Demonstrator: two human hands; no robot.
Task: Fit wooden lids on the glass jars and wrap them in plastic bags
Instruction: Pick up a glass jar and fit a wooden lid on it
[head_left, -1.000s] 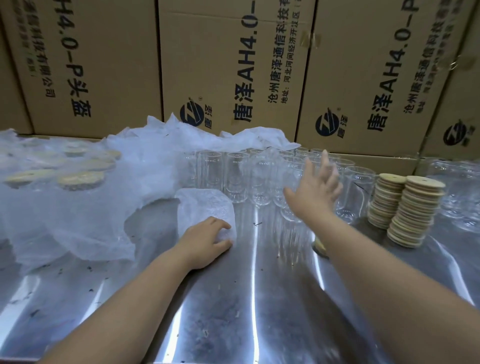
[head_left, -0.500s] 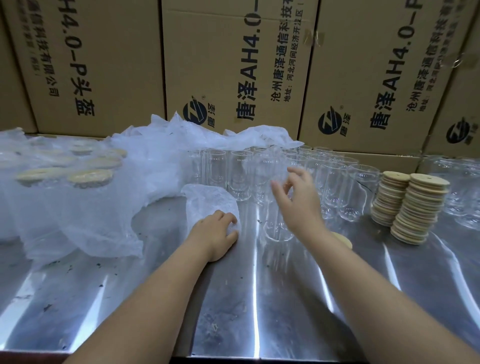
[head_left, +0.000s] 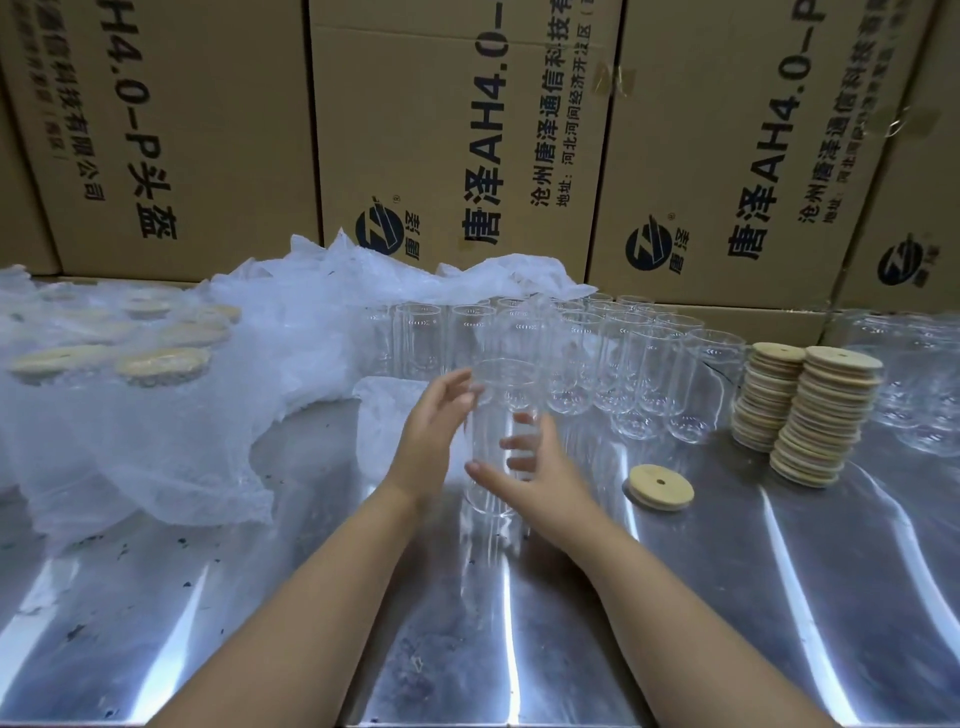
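Right hand (head_left: 540, 480) grips an upright jar (head_left: 496, 395), fingers curled round it. Left hand (head_left: 434, 434), fingers straight, touches its upper side. A lid (head_left: 661, 487) lies on the table (head_left: 519, 649), right of the right hand.

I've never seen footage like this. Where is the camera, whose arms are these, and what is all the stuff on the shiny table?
There is no machine here. These are a person's two bare arms, filmed by one wide-angle camera worn on the head, looking forward and down. The right hand curls its fingers round a clear glass jar. The left hand, fingers relaxed, seems to steady the jar's other side, though it is blurred. On the metal table stand rows of empty jars, two stacks of wooden lids and one loose lid. To the left lie crumpled plastic bags, with lidded jars under plastic. Cardboard boxes stand behind.
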